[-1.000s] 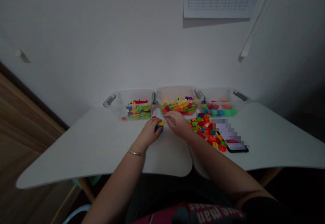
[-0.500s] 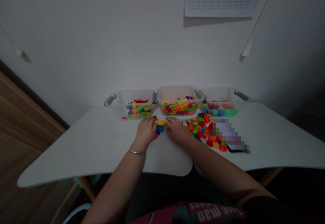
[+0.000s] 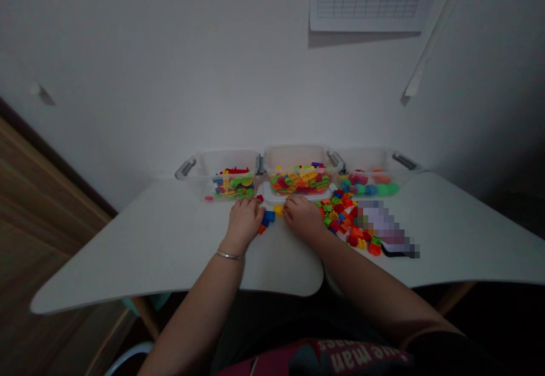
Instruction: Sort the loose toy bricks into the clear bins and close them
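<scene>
At far left, a wood-grain panel (image 3: 38, 194) slants beside the white table (image 3: 128, 251). On the table's back edge, the left clear plastic bin (image 3: 206, 163) holds mixed toy pieces in red, yellow, green and blue. In front of it lies the left hand (image 3: 244, 218), palm down, a silver bracelet (image 3: 229, 256) at the wrist. Its fingers curve toward the table; whether they grip anything cannot be told. A red piece (image 3: 259, 198) shows at its fingertips, and a blue toy brick (image 3: 269, 217) sits just beside its thumb, with a small orange piece (image 3: 261, 229) near it. Just right of the blue brick, and apart from it, is a yellow toy brick (image 3: 278, 210), pinched at the fingertips of the right hand (image 3: 304, 215), whose fingers are bent. Behind this hand stands the middle bin (image 3: 293, 153), filled with building bricks. Further right, a loose brick pile (image 3: 340, 217) spreads up to a phone (image 3: 383, 228) with a blurred-out screen. Behind them, the right bin (image 3: 366, 157) contains colored balls (image 3: 382, 189), several green.
</scene>
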The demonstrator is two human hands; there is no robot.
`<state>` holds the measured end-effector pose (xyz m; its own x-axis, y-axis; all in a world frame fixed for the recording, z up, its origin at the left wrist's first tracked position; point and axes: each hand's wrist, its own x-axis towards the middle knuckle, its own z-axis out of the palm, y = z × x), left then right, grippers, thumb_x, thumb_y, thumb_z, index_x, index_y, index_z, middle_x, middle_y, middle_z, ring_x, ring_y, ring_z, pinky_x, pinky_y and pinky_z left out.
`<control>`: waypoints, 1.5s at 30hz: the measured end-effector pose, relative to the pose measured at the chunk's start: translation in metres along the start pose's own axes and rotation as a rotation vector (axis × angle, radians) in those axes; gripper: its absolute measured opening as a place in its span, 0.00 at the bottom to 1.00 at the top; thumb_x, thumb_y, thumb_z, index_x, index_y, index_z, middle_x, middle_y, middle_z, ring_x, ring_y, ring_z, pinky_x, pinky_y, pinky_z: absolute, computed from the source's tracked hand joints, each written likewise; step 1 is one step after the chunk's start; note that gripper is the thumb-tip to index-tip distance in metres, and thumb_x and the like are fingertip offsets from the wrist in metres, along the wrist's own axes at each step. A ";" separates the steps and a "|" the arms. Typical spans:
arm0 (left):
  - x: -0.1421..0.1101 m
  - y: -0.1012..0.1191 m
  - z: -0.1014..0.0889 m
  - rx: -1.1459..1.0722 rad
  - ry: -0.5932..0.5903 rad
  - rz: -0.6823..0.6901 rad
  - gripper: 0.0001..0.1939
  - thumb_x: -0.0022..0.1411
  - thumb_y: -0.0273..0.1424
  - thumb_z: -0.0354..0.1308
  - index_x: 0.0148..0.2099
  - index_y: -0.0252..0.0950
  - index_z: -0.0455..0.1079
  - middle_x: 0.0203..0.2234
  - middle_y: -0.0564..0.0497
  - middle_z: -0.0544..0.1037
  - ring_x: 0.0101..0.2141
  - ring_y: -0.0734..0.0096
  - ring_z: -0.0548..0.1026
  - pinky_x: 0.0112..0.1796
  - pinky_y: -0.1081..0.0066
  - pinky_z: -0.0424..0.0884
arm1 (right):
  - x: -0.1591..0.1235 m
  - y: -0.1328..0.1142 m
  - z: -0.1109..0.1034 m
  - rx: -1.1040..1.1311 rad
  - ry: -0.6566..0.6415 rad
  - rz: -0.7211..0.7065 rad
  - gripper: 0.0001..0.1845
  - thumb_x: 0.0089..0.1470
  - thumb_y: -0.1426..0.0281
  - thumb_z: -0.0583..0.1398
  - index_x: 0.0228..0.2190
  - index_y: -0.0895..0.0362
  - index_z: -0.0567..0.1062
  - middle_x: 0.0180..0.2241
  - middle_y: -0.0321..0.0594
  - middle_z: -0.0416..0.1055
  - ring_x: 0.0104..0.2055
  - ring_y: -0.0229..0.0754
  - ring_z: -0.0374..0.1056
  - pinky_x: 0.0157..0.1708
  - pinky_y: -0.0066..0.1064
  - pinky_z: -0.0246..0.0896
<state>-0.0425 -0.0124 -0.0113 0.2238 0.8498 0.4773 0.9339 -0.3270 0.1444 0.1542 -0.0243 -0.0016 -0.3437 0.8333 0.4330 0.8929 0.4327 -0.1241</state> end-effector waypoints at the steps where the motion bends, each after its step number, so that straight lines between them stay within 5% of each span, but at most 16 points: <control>1: 0.000 0.000 0.000 -0.017 -0.010 0.010 0.17 0.68 0.35 0.49 0.52 0.35 0.73 0.49 0.42 0.77 0.51 0.53 0.72 0.55 0.53 0.65 | 0.000 0.000 0.000 0.008 0.003 0.000 0.13 0.62 0.69 0.54 0.42 0.57 0.78 0.46 0.46 0.75 0.47 0.48 0.68 0.46 0.37 0.64; 11: -0.001 0.007 0.010 -0.062 -0.124 0.011 0.22 0.69 0.40 0.49 0.61 0.37 0.66 0.61 0.40 0.68 0.63 0.50 0.62 0.63 0.42 0.49 | 0.002 0.003 0.002 0.069 -0.028 -0.035 0.10 0.60 0.65 0.59 0.39 0.55 0.79 0.43 0.44 0.75 0.46 0.47 0.67 0.45 0.35 0.62; 25: -0.001 0.006 0.003 -0.049 -0.082 0.034 0.22 0.65 0.38 0.54 0.57 0.32 0.68 0.52 0.37 0.73 0.55 0.51 0.69 0.57 0.53 0.63 | 0.003 0.004 0.005 0.049 -0.023 -0.046 0.08 0.59 0.72 0.56 0.36 0.56 0.75 0.39 0.45 0.76 0.44 0.47 0.68 0.46 0.35 0.60; 35: -0.001 0.009 -0.004 -0.118 -0.120 0.038 0.18 0.65 0.35 0.55 0.55 0.33 0.70 0.49 0.39 0.74 0.51 0.55 0.72 0.54 0.58 0.68 | 0.012 0.016 -0.005 0.426 0.347 0.045 0.19 0.54 0.73 0.53 0.49 0.59 0.70 0.47 0.50 0.73 0.51 0.47 0.68 0.53 0.38 0.63; 40: -0.001 0.009 -0.004 -0.122 -0.146 0.043 0.20 0.66 0.34 0.53 0.56 0.30 0.69 0.50 0.38 0.72 0.52 0.54 0.71 0.56 0.57 0.67 | 0.025 0.045 -0.035 0.460 0.663 0.034 0.20 0.53 0.72 0.55 0.48 0.56 0.74 0.45 0.47 0.73 0.51 0.49 0.67 0.56 0.47 0.61; 45: 0.000 0.007 -0.002 -0.146 -0.152 0.034 0.19 0.66 0.34 0.54 0.56 0.31 0.69 0.51 0.38 0.72 0.53 0.54 0.71 0.56 0.58 0.66 | 0.043 0.087 -0.059 0.508 0.798 0.189 0.20 0.49 0.75 0.56 0.44 0.54 0.78 0.47 0.46 0.72 0.52 0.47 0.67 0.57 0.46 0.61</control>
<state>-0.0369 -0.0158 -0.0087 0.3038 0.8862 0.3496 0.8773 -0.4034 0.2601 0.2340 0.0288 0.0592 0.2594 0.5063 0.8224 0.6161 0.5690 -0.5446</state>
